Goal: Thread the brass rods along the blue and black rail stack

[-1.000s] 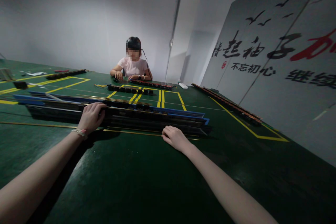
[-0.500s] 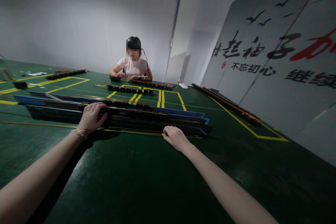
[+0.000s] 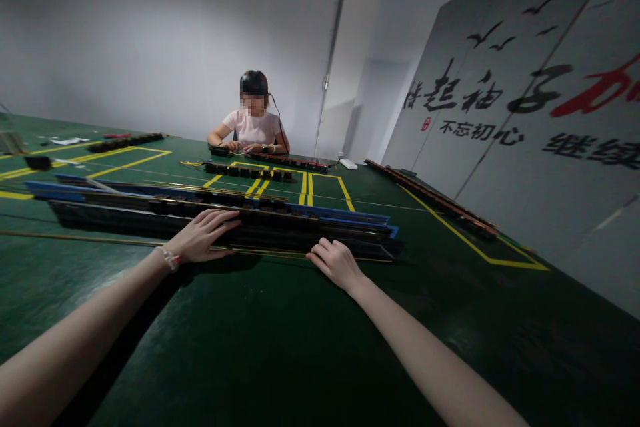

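Left hand (image 3: 207, 235), eleven o'clock: fingers extended toward two. Right hand (image 3: 334, 261), twelve: fingers curled, forearm (image 3: 425, 350) slanting back toward four.

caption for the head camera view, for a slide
Left hand outstretched and right hand curled at a long dark bundle on a green table marked with yellow lines.

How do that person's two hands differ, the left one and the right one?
The left hand lies spread, its fingers stretched out; the right hand has its fingers curled in. The left hand has a pale bracelet at its wrist, while the right hand's wrist is bare. Both are at the near side of the long dark bundle; whether the right hand grips anything is unclear.
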Available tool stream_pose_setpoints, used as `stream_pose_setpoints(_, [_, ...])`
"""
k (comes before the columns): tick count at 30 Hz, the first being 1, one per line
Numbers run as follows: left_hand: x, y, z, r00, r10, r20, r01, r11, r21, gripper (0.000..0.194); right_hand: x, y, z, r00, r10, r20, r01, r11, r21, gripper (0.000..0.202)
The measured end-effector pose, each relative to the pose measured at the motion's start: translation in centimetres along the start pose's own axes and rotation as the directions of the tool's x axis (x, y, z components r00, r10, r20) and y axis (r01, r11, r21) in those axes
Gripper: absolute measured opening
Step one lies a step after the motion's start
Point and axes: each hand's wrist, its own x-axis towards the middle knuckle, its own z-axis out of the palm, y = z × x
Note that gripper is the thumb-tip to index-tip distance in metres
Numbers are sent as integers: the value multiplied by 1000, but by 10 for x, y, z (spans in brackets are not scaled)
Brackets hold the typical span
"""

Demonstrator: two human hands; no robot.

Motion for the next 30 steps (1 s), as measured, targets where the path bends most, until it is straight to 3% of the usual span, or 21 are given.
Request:
stream_pose_setpoints(6, [-4,-7,4,999,-29,-45,31,998,52,44,-1,3,3,996,-37,-81,37,999,-10,27])
stream_pose_setpoints(12, [-16,-19,-11,965,-230,-125,242,966,89,37,1,4,5,982,-72,-172,66,997,-40,26])
stream_pose_setpoints(15, [-26,-29,-17,906,-361,-220,393,911,126,36,1,4,4,975,-96,-203,84,994,-66,25])
stream_pose_setpoints(17, [-34,-37,-18,823,-474,-312,527,843,110,37,-1,5,2,969,-82,-235,68,995,-67,24])
stream_pose_setpoints(18, [-37,-41,-19,761,-539,-360,601,795,82,37,-2,6,0,964,-70,-257,54,996,-68,23])
stream_pose_setpoints(22, [-54,-57,-21,442,-758,-479,832,546,-97,42,-7,20,-5,931,1,-365,-38,995,-93,20])
stream_pose_setpoints(26, [-74,-71,-23,135,-860,-492,923,290,-252,54,-14,42,-4,877,145,-458,-206,975,-86,20])
stream_pose_setpoints(28, [-82,-74,-25,39,-868,-494,927,217,-307,61,-17,52,-1,826,252,-504,-323,945,-57,20])
stream_pose_setpoints(30, [-88,-76,-27,-17,-858,-514,920,188,-344,66,-19,61,3,749,374,-547,-453,891,-12,20])
